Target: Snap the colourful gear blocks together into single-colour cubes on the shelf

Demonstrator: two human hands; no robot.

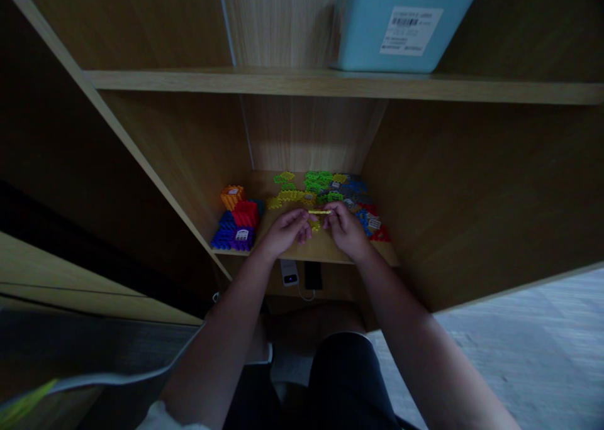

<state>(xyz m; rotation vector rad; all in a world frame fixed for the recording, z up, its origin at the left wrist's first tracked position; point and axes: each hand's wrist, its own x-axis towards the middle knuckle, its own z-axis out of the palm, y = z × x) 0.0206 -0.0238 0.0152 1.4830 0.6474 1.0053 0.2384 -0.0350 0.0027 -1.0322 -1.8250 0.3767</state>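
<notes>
Between my two hands is a thin yellow interlocking toy tile [319, 212], seen nearly edge-on. My left hand [289, 230] pinches its left end and my right hand [343, 227] pinches its right end. Under and behind them, more yellow tiles [291, 195] lie on the shelf board. Green tiles [319, 180] lie farther back, and blue and red tiles [377, 226] are spread to the right of my right hand. Left of my left hand stand assembled blocks: an orange one [233, 197], a red one [246, 214] and a purple one [242, 237].
A light blue bin [391, 27] with a label rests on the upper shelf [283, 81]. Wooden side panels flank the compartment. Below the board lie a white device [289, 273] and a black phone-like slab [313, 275] with a white cable. My knees are below.
</notes>
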